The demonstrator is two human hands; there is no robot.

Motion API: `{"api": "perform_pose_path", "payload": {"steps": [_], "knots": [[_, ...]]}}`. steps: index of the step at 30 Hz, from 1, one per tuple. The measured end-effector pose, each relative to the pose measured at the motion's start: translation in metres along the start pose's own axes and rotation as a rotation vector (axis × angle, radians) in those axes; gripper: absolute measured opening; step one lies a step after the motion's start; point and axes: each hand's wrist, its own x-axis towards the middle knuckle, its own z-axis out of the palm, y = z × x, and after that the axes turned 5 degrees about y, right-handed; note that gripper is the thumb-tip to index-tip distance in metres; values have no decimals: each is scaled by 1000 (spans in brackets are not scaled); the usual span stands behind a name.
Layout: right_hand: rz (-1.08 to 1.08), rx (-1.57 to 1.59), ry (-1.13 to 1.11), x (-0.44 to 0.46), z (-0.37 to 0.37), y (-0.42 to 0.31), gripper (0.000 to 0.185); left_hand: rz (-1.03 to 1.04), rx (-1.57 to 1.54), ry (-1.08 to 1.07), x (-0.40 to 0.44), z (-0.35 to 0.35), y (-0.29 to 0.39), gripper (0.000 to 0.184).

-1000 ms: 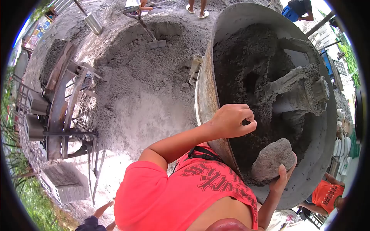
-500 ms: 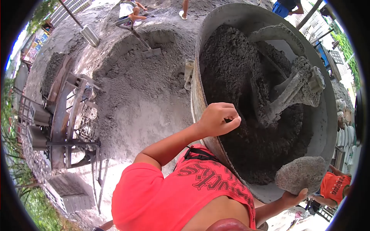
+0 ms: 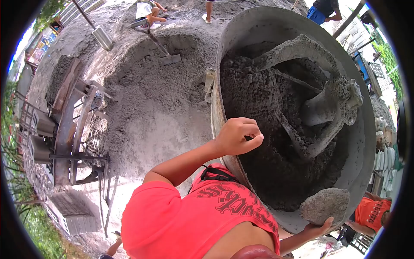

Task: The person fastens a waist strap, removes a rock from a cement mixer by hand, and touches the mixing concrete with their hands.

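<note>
My left hand (image 3: 239,136) is curled into a loose fist above the near-left rim of a large round concrete mixer drum (image 3: 227,162). Nothing shows between its fingers. At the lower right, my right hand (image 3: 318,228) grips the lower edge of a round, dish-like grey thing (image 3: 325,206) crusted with cement; whether it is hollow I cannot tell. It is tilted over the drum's near-right edge. Inside the drum lies dark wet mix (image 3: 248,88), around a cement-coated mixing paddle (image 3: 321,149) with curved arms.
Left of the drum a shovel (image 3: 170,59) rests on a heap of grey sand (image 3: 151,95). A metal frame (image 3: 64,151) and stacked concrete blocks (image 3: 77,222) stand farther left. A person in orange (image 3: 371,212) is at the right; others are at the top.
The paddle arms inside the drum have turned to a different angle. My right hand and the dish-like thing have shifted left and slightly down. My left fist has moved slightly left.
</note>
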Motion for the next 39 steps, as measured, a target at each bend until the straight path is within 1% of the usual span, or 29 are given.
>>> {"api": "perform_pose_path", "payload": {"steps": [2,6,8,11,14,27,30,32,36,38,39], "knots": [[-18,-12,-8,-1,3,-1,85,48,-28,82,1,2,0,20],[-23,-43,-52,3,1,10,84,36,-20,83,1,2,3,21],[-11,-74,-122,2,5,13,82,40,-30,81,2,2,3,21],[-30,-111,-169,-4,13,13,79,44,-22,84,1,2,1,22],[-55,-110,-182,-13,24,5,78,40,-18,92,2,1,2,21],[-63,-123,-168,-11,17,11,76,19,-19,88,2,1,3,19],[-100,-180,-216,-8,13,13,75,23,-20,93,1,2,2,19],[-162,-251,-235,-8,12,14,74,-14,1,36,1,0,3,13],[-148,-239,-238,-9,15,13,73,8,-5,44,1,0,0,13],[-140,-208,-243,-9,15,12,75,-38,-25,45,2,0,1,13],[-140,-213,-219,-8,15,13,75,-29,-36,26,3,-1,4,13]]}}
